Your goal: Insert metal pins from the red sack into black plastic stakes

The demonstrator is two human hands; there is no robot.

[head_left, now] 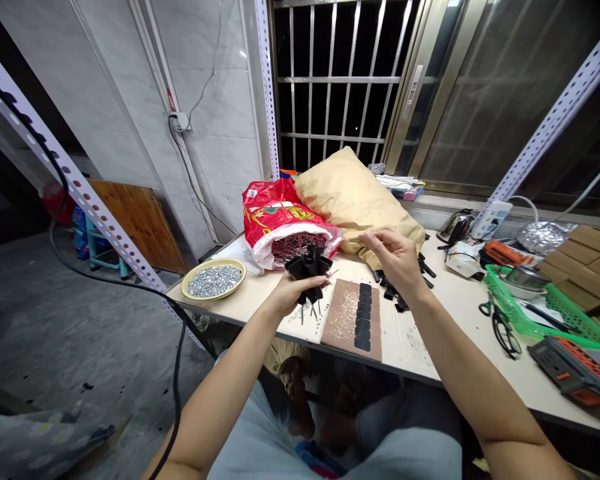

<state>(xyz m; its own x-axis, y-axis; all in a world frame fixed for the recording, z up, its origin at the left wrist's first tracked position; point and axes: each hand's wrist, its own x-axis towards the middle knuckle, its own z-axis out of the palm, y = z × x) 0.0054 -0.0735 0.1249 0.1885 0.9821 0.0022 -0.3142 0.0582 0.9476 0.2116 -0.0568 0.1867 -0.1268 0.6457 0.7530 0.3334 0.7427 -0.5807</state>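
Observation:
My left hand (289,293) is closed around a bunch of black plastic pieces (310,267), with thin metal shanks poking out below. My right hand (393,260) is raised in front of the brown paper sack (350,193), thumb and fingertips together; anything between them is too small to make out. On the table between my hands lies a brown board (341,327) bearing a row of black pieces (363,317) along its right part. Loose black pieces (393,293) are scattered below and beside my right hand. A red bag (280,210) full of long reddish screws or nails (300,247) opens toward me.
A yellow dish (185,288) of small silvery metal parts (215,281) stands at the table's left edge. To the right are scissors (503,330), a green basket (520,313), an orange-black device (577,373) and a kettle (455,227). A black cable (177,373) hangs by my left arm.

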